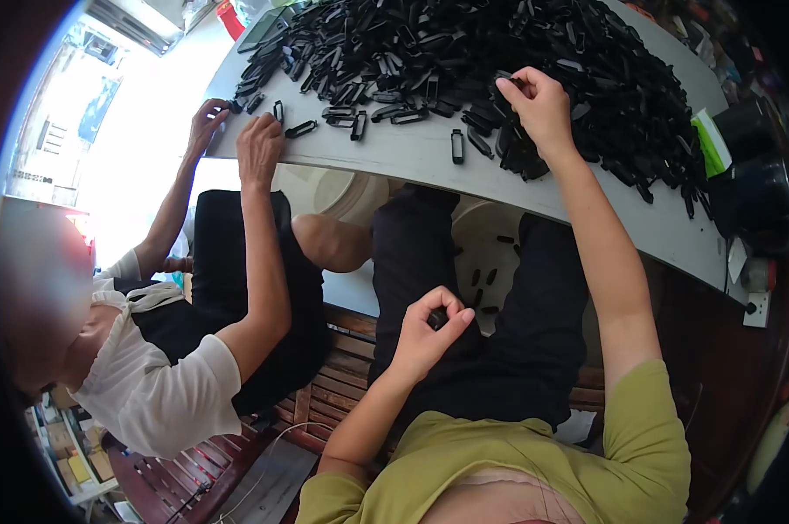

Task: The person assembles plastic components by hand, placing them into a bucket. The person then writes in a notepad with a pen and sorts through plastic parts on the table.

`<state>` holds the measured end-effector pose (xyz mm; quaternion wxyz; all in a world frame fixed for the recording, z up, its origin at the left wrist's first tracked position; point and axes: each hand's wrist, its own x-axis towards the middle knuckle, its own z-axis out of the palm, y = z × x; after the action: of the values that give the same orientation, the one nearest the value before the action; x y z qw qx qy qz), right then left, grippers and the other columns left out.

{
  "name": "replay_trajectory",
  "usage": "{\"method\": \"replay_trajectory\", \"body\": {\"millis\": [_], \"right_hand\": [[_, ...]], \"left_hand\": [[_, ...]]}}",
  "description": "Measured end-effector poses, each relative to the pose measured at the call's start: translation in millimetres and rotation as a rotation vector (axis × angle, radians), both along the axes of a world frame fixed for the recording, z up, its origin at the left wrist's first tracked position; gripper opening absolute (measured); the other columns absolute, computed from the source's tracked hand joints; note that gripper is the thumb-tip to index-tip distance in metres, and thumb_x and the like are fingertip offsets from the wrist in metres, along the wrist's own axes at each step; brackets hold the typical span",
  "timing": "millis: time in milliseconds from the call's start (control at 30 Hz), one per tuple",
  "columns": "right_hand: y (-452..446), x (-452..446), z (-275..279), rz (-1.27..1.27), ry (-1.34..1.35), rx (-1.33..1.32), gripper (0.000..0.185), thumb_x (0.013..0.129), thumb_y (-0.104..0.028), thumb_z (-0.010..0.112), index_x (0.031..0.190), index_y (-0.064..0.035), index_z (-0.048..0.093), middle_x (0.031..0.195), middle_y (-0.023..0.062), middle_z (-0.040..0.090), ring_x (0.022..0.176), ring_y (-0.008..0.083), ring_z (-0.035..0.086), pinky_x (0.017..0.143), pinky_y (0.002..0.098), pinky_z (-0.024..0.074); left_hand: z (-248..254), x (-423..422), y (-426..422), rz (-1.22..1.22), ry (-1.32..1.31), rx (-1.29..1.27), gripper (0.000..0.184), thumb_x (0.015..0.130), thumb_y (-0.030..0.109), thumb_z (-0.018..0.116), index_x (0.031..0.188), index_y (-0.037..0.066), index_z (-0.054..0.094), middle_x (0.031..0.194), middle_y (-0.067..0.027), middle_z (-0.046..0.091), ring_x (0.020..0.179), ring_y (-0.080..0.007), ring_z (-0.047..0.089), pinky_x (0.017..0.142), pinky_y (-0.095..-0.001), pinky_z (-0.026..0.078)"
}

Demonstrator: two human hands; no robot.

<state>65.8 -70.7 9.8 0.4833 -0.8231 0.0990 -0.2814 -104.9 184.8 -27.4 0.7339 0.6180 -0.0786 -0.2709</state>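
Observation:
A large heap of small black plastic frames (604, 96), oblong and many with a rectangular opening, covers much of the grey tabletop (342, 157). At the heap's near edge, my right hand (541, 109) pinches one black plastic frame (505, 79) between thumb and fingers. Low over my lap, my left hand (431, 332) is closed round a small black piece (436, 320), mostly hidden by the fingers. Below the table edge, between my knees, a whitish tub (486, 240) has several small dark pieces in it. A single black frame (457, 147) lies apart from the heap.
To my left sits a co-worker in a white top, hands (259, 148) at the table's left edge among loose frames. Another pale tub (346, 196) is under the table. Dark containers (753, 166) and a white power strip (757, 307) are at the right. A wooden bench (346, 358) is beneath us.

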Motion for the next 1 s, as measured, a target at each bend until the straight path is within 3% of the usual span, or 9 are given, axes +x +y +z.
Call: {"method": "replay_trajectory", "body": {"millis": [67, 200, 300, 433, 567, 667, 833, 900, 1000], "right_hand": [[-3.3, 5.0, 4.1, 0.044, 0.049, 0.099, 0.02, 0.084, -0.022, 0.065, 0.078, -0.0038, 0.061, 0.058, -0.0042, 0.05, 0.048, 0.0022, 0.039, 0.044, 0.0189, 0.0294], [-14.5, 4.1, 15.5, 0.188, 0.116, 0.465, 0.022, 0.088, -0.025, 0.061, 0.081, -0.0045, 0.062, 0.061, -0.004, 0.051, 0.047, 0.0025, 0.042, 0.043, 0.0175, 0.0321], [-17.9, -6.6, 26.9, 0.345, 0.142, 0.569, 0.02, 0.088, -0.025, 0.06, 0.083, -0.0052, 0.061, 0.061, -0.0041, 0.051, 0.048, 0.0023, 0.043, 0.045, 0.017, 0.0325], [-17.4, -31.4, 41.0, 0.599, 0.117, 0.536, 0.02, 0.087, -0.024, 0.061, 0.081, -0.0046, 0.062, 0.06, -0.0036, 0.051, 0.05, 0.0033, 0.045, 0.045, 0.0178, 0.0339], [-30.6, -56.2, 32.3, 0.577, -0.052, 0.669, 0.018, 0.089, -0.021, 0.058, 0.084, -0.0052, 0.063, 0.061, -0.002, 0.052, 0.054, 0.0052, 0.047, 0.051, 0.0183, 0.0357], [-28.3, -65.7, 14.0, 0.436, -0.186, 0.941, 0.018, 0.09, -0.021, 0.057, 0.085, -0.0052, 0.063, 0.067, -0.0014, 0.055, 0.059, 0.007, 0.049, 0.056, 0.0199, 0.0385], [-42.8, -73.0, 16.6, 0.52, -0.391, 1.204, 0.022, 0.093, -0.024, 0.05, 0.08, -0.0074, 0.057, 0.097, 0.0109, 0.063, 0.092, 0.0208, 0.058, 0.081, 0.0361, 0.0477], [-61.1, -82.1, 14.3, 0.625, -0.39, 1.318, 0.025, 0.093, -0.024, 0.049, 0.074, -0.0087, 0.051, 0.095, 0.0127, 0.063, 0.092, 0.0234, 0.059, 0.082, 0.036, 0.0479], [-83.6, -98.9, 7.4, 0.586, -0.407, 1.233, 0.025, 0.093, -0.024, 0.047, 0.072, -0.0104, 0.044, 0.09, 0.0151, 0.062, 0.089, 0.0236, 0.059, 0.078, 0.035, 0.0498]], "left_hand": [[-0.6, 16.4, -10.0, -0.033, -0.21, 0.079, 0.018, 0.081, 0.008, 0.065, 0.074, 0.005, 0.049, 0.074, 0.0012, 0.051, 0.068, -0.0055, 0.047, 0.062, -0.0185, 0.039], [8.9, 60.6, -38.9, -0.017, -0.528, 0.164, 0.014, 0.078, 0.003, 0.064, 0.089, 0.002, 0.056, 0.081, -0.0005, 0.056, 0.076, -0.0073, 0.053, 0.075, -0.0226, 0.042], [35.9, 134.3, -80.4, 0.182, -0.799, 0.233, 0.048, 0.077, 0.009, 0.068, 0.12, 0.001, 0.049, 0.064, -0.0066, 0.054, 0.059, -0.0123, 0.052, 0.061, -0.0251, 0.044], [59.8, 182.8, -109.6, 0.098, -0.87, 0.185, 0.045, 0.075, 0.017, 0.073, 0.113, -0.002, 0.057, 0.067, -0.0041, 0.056, 0.062, -0.0099, 0.05, 0.059, -0.0249, 0.042], [69.8, 175.8, -117.4, -0.064, -0.458, 0.061, 0.033, 0.077, 0.022, 0.073, 0.093, -0.005, 0.063, 0.071, -0.0009, 0.057, 0.068, -0.007, 0.049, 0.061, -0.0217, 0.041], [65.4, 180.0, -139.6, -0.008, -0.729, 0.04, 0.026, 0.082, 0.026, 0.069, 0.093, 0.002, 0.064, 0.067, 0.0073, 0.051, 0.057, -0.0002, 0.041, 0.048, -0.0167, 0.031], [81.6, 179.0, -155.0, -0.285, -0.7, 0.052, 0.026, 0.083, 0.026, 0.068, 0.095, 0.003, 0.064, 0.066, 0.0067, 0.05, 0.058, -0.0004, 0.041, 0.05, -0.017, 0.032], [85.5, 180.2, -152.0, -0.346, -0.555, 0.062, 0.026, 0.084, 0.028, 0.066, 0.094, 0.004, 0.065, 0.066, 0.0066, 0.049, 0.056, -0.0006, 0.042, 0.049, -0.0171, 0.032], [75.9, 210.2, -143.5, -0.167, -0.776, 0.244, 0.034, 0.084, 0.031, 0.065, 0.104, 0.003, 0.065, 0.066, 0.0023, 0.056, 0.057, -0.0065, 0.05, 0.05, -0.0204, 0.039]]}}
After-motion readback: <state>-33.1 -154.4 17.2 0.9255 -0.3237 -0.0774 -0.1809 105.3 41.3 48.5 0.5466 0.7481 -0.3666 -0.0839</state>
